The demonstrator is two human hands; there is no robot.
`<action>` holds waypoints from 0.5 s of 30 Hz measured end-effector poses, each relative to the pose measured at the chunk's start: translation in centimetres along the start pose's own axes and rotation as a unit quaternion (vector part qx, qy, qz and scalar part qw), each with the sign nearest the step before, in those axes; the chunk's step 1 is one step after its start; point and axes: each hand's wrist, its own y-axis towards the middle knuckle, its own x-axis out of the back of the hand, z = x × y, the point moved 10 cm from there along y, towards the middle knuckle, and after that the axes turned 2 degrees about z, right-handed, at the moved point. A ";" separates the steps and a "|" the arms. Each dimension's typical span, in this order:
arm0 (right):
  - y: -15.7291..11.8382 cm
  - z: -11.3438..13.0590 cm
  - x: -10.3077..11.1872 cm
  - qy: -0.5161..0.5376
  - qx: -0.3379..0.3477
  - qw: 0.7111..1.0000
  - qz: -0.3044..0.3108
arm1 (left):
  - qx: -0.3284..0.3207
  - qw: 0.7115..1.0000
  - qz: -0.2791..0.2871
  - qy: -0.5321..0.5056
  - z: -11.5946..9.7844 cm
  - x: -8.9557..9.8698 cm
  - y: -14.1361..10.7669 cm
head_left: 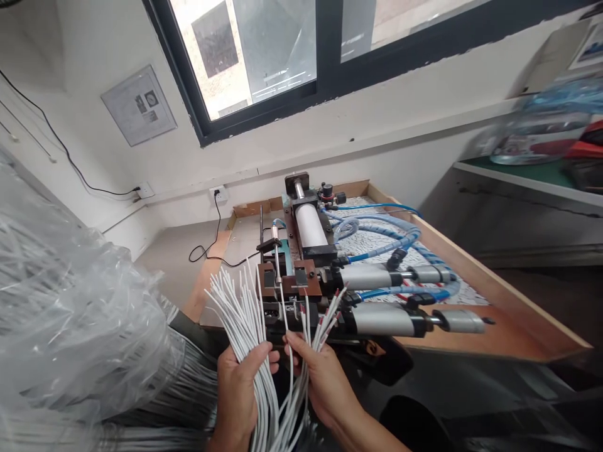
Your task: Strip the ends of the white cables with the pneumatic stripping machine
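Wires (238, 311), white and thin, stand in a fanned bundle in your left hand (242, 389), whose thumb and fingers are wrapped closed around them, the loose tips spreading upward in front of the machine. Your right hand (320, 376) is closed too: thumb and forefinger pinch a single wire (285, 307) near its middle, and a smaller bunch (325, 323) rises beside that hand, some of its ends showing red. The single wire runs up from your fingertips to the gap between the machine's two brown blocks (267, 280); you cannot tell how far in its end sits. Behind and to the right of the blocks lie silver cylinders (391, 319), with blue hoses (412, 233) looping out past them. All this machinery sits in a shallow wooden tray (516, 307) with low raised walls, and inside it, under and around the hoses, pale scraps (471, 294) cover much of the right part of the floor. At your left, crumpled clear plastic wrapping (94, 295) bulges high, and more slender strands (188, 383) stick out below it, blurred. On your far right, a green-topped shelf (527, 168) carries a clear plastic container (537, 135), too blurred for its contents to be told. A black cord (219, 229) drops from the wall socket (218, 194) toward the machine.
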 end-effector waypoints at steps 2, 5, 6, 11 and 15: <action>0.1 -0.1 -0.1 0.017 -0.006 1.000 0.001 | -0.003 1.000 -0.006 -0.001 -0.2 0.0 -0.1; 0.3 -0.5 -0.5 0.031 -0.023 0.999 0.009 | -0.008 1.000 -0.006 -0.005 -0.1 0.0 -0.2; 0.3 -0.7 -0.8 0.033 -0.033 0.999 0.019 | -0.006 1.000 -0.005 -0.006 0.0 0.1 -0.2; -0.2 -1.4 -2.9 0.010 -0.061 0.991 0.116 | -0.021 0.998 0.057 -0.011 0.5 -0.9 -0.4; -0.3 -0.6 -1.6 -0.034 0.010 0.997 0.072 | -0.033 0.995 0.094 -0.017 0.5 -1.3 -0.7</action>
